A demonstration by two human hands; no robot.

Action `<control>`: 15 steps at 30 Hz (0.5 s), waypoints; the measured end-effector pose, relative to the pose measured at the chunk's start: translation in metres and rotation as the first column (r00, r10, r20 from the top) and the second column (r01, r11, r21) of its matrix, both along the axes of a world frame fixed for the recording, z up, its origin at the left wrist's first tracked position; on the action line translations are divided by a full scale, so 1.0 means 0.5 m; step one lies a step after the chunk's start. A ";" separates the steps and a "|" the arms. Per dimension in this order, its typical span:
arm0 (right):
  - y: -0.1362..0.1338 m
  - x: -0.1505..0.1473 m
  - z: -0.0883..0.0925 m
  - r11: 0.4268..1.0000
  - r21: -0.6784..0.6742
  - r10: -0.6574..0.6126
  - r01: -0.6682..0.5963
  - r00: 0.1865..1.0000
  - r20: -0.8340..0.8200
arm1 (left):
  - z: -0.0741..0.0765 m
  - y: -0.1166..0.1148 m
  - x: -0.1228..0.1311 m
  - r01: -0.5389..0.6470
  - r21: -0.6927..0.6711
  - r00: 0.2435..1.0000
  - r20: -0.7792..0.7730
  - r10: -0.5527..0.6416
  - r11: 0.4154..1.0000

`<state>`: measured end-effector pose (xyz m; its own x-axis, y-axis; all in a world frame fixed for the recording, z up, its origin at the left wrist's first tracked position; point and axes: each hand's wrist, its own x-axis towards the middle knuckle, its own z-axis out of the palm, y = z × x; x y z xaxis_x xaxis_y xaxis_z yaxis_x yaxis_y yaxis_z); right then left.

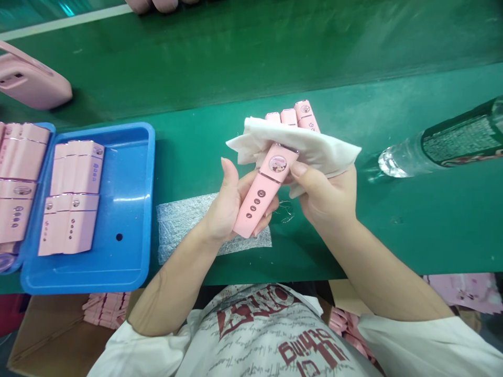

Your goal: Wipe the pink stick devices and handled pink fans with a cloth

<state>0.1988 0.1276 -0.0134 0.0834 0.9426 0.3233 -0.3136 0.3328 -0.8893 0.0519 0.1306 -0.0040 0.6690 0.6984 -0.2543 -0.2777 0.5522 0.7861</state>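
My left hand is closed around a slim pink handset with a round picture badge, a shiny band and a row of small dark buttons. It is tilted, its badge end pointing up and right. A white cloth is bunched in my right hand, whose thumb presses near the badge end of the handset. Part of the cloth hangs behind that end. Several similar pink handsets lie just beyond the cloth, their lower parts hidden. Below my left hand is a sheet of clear bubble wrap.
A blue tray with several pink handsets stands on the left, beside another filled tray. A clear bottle lies at the right. A pink case sits back left. Cardboard boxes with pink pieces are below the table edge.
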 end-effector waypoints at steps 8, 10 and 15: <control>-0.009 0.003 -0.008 0.988 -0.119 -0.089 0.096 0.994 0.057 | -0.002 -0.003 0.000 0.072 -0.010 0.997 -0.004 -0.072 0.997; -0.011 0.003 -0.006 0.991 -0.112 -0.069 0.072 0.997 0.032 | -0.001 -0.003 0.001 0.085 -0.022 0.996 0.016 -0.085 0.996; -0.014 0.001 0.002 0.992 -0.110 -0.055 0.061 0.997 0.055 | 0.003 -0.003 -0.001 0.095 -0.058 0.995 0.036 -0.093 0.994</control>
